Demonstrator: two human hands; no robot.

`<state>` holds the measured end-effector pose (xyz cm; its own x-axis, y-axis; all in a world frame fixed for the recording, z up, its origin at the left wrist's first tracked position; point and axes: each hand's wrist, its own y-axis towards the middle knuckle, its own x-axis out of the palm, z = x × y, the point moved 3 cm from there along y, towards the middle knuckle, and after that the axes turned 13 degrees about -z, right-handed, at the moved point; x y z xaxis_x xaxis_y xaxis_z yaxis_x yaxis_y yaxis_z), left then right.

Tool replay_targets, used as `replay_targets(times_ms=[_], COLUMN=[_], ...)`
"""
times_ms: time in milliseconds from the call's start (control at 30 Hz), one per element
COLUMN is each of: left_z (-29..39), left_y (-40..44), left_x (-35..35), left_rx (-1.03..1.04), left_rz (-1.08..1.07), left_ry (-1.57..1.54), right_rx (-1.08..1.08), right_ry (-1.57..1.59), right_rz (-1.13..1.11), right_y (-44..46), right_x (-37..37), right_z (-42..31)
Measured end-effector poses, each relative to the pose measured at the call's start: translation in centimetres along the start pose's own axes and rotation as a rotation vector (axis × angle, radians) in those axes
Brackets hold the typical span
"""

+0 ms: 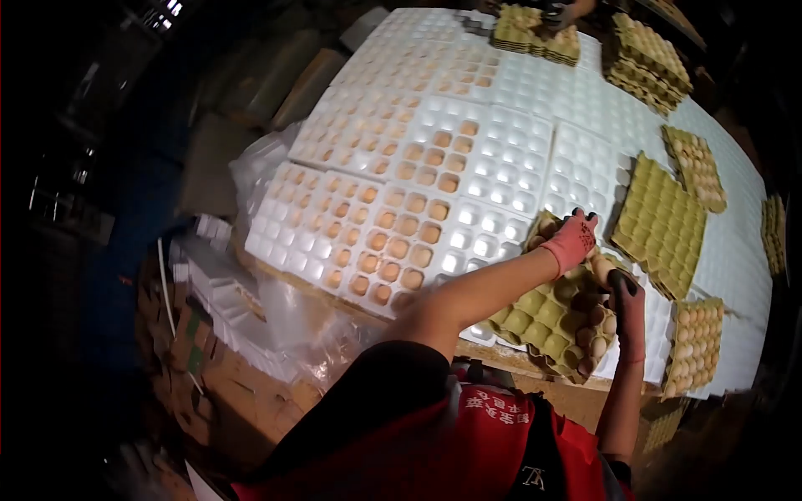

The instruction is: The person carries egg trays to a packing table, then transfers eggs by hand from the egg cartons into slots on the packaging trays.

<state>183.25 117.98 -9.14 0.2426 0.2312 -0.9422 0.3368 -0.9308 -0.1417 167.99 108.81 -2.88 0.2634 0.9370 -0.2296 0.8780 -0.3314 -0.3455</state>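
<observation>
My left hand (575,240), in a pink glove with dark fingertips, reaches over the far edge of a yellow-green egg tray (539,316). Its fingers are curled, and what they hold is hidden. My right hand (630,311), gloved in pink and black, is closed on a pale egg (601,269) just below the left hand. Brown eggs (595,326) sit along the right side of the tray, while its left cups show bare. The tray lies over the near edge of white foam trays (493,238) with square pockets.
Foam trays at left hold many eggs (388,269). To the right lie a stack of egg trays (660,221) and a tray of eggs (695,342). Another person's hand (568,15) touches trays at the far side. Clear plastic wrapping (322,346) hangs at the near-left edge.
</observation>
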Motion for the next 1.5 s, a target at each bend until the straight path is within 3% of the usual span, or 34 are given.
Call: replay_targets(times_ms=[67, 100, 133, 167, 200, 233, 267, 300, 333, 400, 467, 533, 600, 667, 700, 733, 800, 900, 967, 1000, 1067, 1100, 1167, 1200, 1233, 1267, 1300, 1333, 1400, 1500], left_z=[-5.5, -8.0, -10.6, -12.8, -14.7, -16.3, -16.7, -17.0, -16.7, -16.0, -15.9, -15.9, -16.8, -17.0, -18.2, -18.7, -19.8, -21.3, -22.0, -22.6, -20.6, -21.3, -21.8, -22.7, -22.8, -22.5, -22.9, -22.9, -23.4, -24.9], left_y=[-6.8, -9.9, -15.8, -22.7, -29.1, -36.1, -42.1, -47.4, -51.9, -54.2, -54.4, -55.1, -56.6, -57.0, -57.2, -57.3, -58.6, -60.0, -60.3, -60.5, -60.6, -60.3, -60.4, -60.8, -63.4, -64.8, -63.2, -64.4, -65.3, -61.2], left_x=[-0.5, 2.7, 3.5, 3.3, 6.6, 5.1, 7.8, 10.0, 14.0, 13.8, 14.8, 14.4, 13.9, 15.5, 16.6, 18.0, 17.0, 17.9, 19.5, 20.9, 23.2, 21.0, 18.7, 19.6, 25.9, 29.6, 27.4, 29.4, 26.6, 20.0], left_rx=[-0.329, -0.296, -0.327, -0.397, -0.604, -0.841, -1.047, -1.272, -1.251, -1.342, -1.162, -1.030, -1.234, -1.163, -1.126, -1.114, -1.185, -1.466, -1.463, -1.407, -1.325, -1.287, -1.451, -1.642, -1.665, -1.525, -1.638, -1.593, -1.545, -1.494], left_rz=[0.116, 0.288, 0.121, 0.352, 0.409, 0.502, 0.606, 0.463, 0.349, 0.133, -0.216, -0.267, -0.018, -0.140, -0.182, -0.286, -0.114, 0.849, 0.574, 0.412, 0.153, 0.095, 0.130, 0.032, 0.083, 0.493, 0.263, 0.329, 0.154, 0.148], left_ry=[-1.138, -1.506, -2.303, -2.539, -2.546, -2.287, -2.045, -1.798, -1.177, -0.881, -0.591, -0.497, -0.792, -0.722, -0.666, -0.668, -0.840, -1.403, -0.929, -0.839, -0.708, -0.763, -0.513, -0.375, -0.402, -0.854, -0.673, -0.801, -0.711, -0.502], right_rx=[-0.118, -0.107, -0.101, -0.060, -0.019, 0.006, -0.232, -0.354, -0.478, -0.622, -0.900, -0.855, -0.908, -1.041, -0.943, -0.985, -0.802, -1.038, -1.200, -1.221, -1.101, -1.109, -1.064, -0.984, -0.873, -0.805, -0.769, -0.756, -0.628, -0.449], right_ry=[0.163, 0.162, 0.161, 0.142, 0.116, -0.006, -0.127, -0.269, -0.446, -0.658, -0.908, -0.879, -0.899, -0.959, -1.014, -0.950, -0.944, -0.697, -0.773, -0.872, -0.781, -0.763, -0.719, -0.707, -0.680, -0.720, -0.749, -0.770, -0.762, -0.767], right_rz=[-0.083, -0.225, -0.361, -0.514, -0.667, -0.793, -0.891, -0.917, -0.835, -0.828, -0.789, -0.786, -0.832, -0.926, -0.990, -0.977, -0.961, -0.948, -0.896, -0.889, -0.849, -0.784, -0.725, -0.711, -0.751, -0.768, -0.683, -0.617, -0.434, 0.058], right_y=[-0.8, 0.3, 1.2, 1.3, 0.9, 1.3, 1.9, 2.5, 2.7, 3.5, 5.9, 5.5, 5.8, 6.2, 7.0, 7.1, 7.6, 8.1, 8.5, 8.8, 8.9, 9.1, 9.8, 9.8, 9.2, 8.3, 7.8, 7.1, 6.2, 3.4], right_x=[4.1, 7.0, 10.2, 15.0, 20.4, 25.3, 30.5, 35.6, 40.4, 48.7, 55.2, 57.0, 59.7, 62.7, 64.4, 64.5, 65.4, 70.1, 73.3, 73.7, 70.4, 67.8, 61.9, 58.7, 54.9, 50.8, 46.9, 43.5, 35.5, 21.8], right_z=[-2.9, -3.1, -3.9, -6.6, -9.5, -10.2, -10.8, -10.6, -10.7, -11.2, -8.9, -10.5, -11.3, -9.6, -8.8, -9.4, -11.9, -12.4, -9.3, -8.7, -9.9, -9.9, -9.4, -8.8, -9.3, -10.3, -9.9, -9.6, -8.0, -7.2])
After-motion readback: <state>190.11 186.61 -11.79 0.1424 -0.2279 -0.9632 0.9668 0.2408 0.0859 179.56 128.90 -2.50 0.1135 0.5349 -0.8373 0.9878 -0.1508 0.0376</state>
